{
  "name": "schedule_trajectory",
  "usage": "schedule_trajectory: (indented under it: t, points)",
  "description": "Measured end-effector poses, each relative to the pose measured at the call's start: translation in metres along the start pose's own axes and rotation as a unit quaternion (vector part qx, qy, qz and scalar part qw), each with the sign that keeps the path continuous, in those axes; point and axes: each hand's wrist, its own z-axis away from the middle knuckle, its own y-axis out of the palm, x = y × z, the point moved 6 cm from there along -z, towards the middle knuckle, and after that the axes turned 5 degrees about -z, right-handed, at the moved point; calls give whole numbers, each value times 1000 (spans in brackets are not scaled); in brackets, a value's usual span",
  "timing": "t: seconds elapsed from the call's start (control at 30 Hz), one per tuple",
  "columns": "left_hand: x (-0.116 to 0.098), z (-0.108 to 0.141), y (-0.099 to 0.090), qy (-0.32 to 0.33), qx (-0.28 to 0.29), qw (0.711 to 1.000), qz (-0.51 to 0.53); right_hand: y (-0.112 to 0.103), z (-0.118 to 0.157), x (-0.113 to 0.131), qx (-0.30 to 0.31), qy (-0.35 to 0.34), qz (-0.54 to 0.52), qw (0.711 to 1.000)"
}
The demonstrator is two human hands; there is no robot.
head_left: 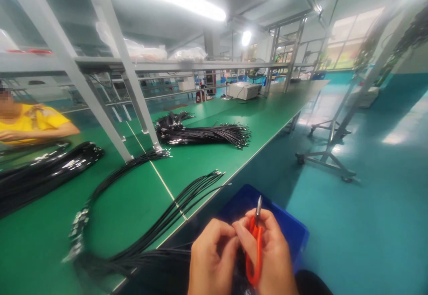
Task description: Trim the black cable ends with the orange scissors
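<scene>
My right hand [272, 255] is wrapped around a pair of orange-handled scissors [259, 252], whose short metal blades point up and away. Close beside it, my left hand [214, 255] is closed in a pinch, its fingertips meeting those of the right hand. Whatever is pinched there is too small or hidden to make out. Black cables [167, 252] run from the table edge toward my left hand and vanish behind it. On the green table [133, 212] these cables belong to a loose, curved bundle with pale tags [78, 228] along its left side.
Under my hands stands a blue bin [294, 228]. Thick black cable bundles [210, 134] lie farther along the table, with more bundles [67, 165] at left. A person in a yellow top [43, 121] sits across. Metal posts [123, 54] rise from the table; a wheeled stand [327, 157] is at right.
</scene>
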Motion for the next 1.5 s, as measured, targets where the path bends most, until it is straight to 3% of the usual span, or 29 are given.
schedule_trajectory:
  t: [0.2,0.37,0.7,0.93,1.0,1.07,1.2,1.33,1.5]
  points:
    - [4,-3,-2,12,7,1000,-14,-2,10,-10,-18,43,-75,996]
    - [4,-1,1,23,17,998,-48,-10,5,-4,-26,55,-59,996]
    - [-11,6,11,104,-76,974,-188,-18,-2,1,-30,104,-95,990]
    - [-10,9,16,125,-93,951,-266,-18,-6,6,-40,90,-82,992]
    - [-8,6,14,110,-74,960,-247,-20,-9,13,-19,63,-58,996]
    - [-6,1,11,83,-54,972,-212,-20,-10,14,45,70,-33,996]
    - [-3,-7,3,22,-50,988,-142,-20,3,0,186,207,-57,959]
    - [-4,-8,-1,5,-61,993,-98,-26,12,-8,205,276,-76,936]
    - [-5,-7,-2,8,-64,994,-85,-13,9,-14,273,317,-107,902]
